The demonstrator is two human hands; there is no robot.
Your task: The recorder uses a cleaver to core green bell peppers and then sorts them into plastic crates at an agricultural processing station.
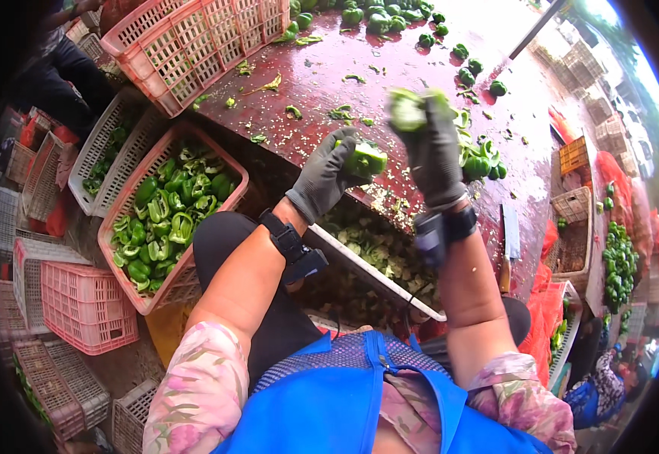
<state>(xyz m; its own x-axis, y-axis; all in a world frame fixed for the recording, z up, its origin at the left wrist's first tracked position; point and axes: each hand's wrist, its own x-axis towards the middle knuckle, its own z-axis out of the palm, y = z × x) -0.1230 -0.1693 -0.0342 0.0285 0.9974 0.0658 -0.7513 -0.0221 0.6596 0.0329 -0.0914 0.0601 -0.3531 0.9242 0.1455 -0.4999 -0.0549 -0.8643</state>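
My left hand (322, 178), in a grey glove, is closed round a cut green bell pepper (368, 160) above the near edge of the red table (269, 113). To its right, my gloved right hand (431, 163) is raised and blurred by motion. Its fingers grip a pale green cut pepper piece (407, 111), whose details are smeared. Beside the right hand, several green peppers (481, 163) and trimmings lie on the table. A cleaver (510, 231) rests flat near the right forearm, its handle toward me.
A pink crate of cut peppers (170, 219) stands left of my knee. Below the table edge, a white-rimmed container (375, 265) holds pale scraps. Another pink crate (200, 49) sits on the table's far left. Whole peppers (382, 19) lie at the back. Stacked crates (87, 306) fill the left.
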